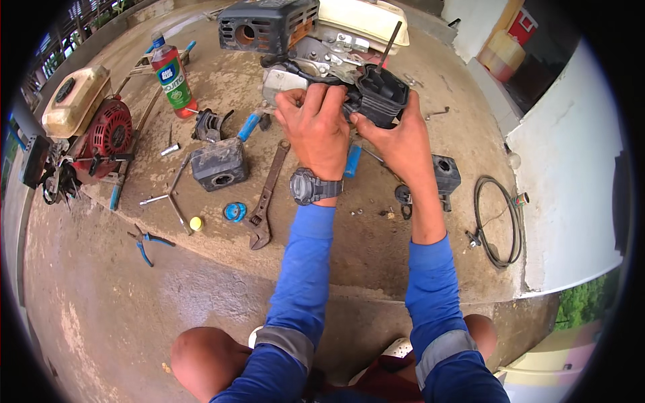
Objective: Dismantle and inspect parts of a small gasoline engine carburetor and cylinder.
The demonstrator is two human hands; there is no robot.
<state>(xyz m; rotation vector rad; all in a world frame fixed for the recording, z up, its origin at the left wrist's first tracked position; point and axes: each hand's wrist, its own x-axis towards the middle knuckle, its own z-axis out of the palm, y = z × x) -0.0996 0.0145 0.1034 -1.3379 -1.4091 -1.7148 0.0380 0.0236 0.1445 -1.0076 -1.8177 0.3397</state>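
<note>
Toward the back of the concrete floor is a small engine (322,50) with bare metal parts. A black ribbed housing (379,94) stands against its near side, a long thin rod (390,43) rising from it. My right hand (404,144) grips this housing, thumb on the near side and fingers round the right. My left hand (316,127), with a black watch (308,187) at the wrist, is closed beside it at the engine. Whatever its fingertips hold is hidden behind them.
Around my arms lie a rusty adjustable wrench (270,195), blue-handled pliers (149,243), a dark box-shaped cover (220,164) and a second dark cover (445,174). A bottle of red liquid (173,77) and a red engine (101,134) stand left. A coiled cable (478,215) lies right, near the wall.
</note>
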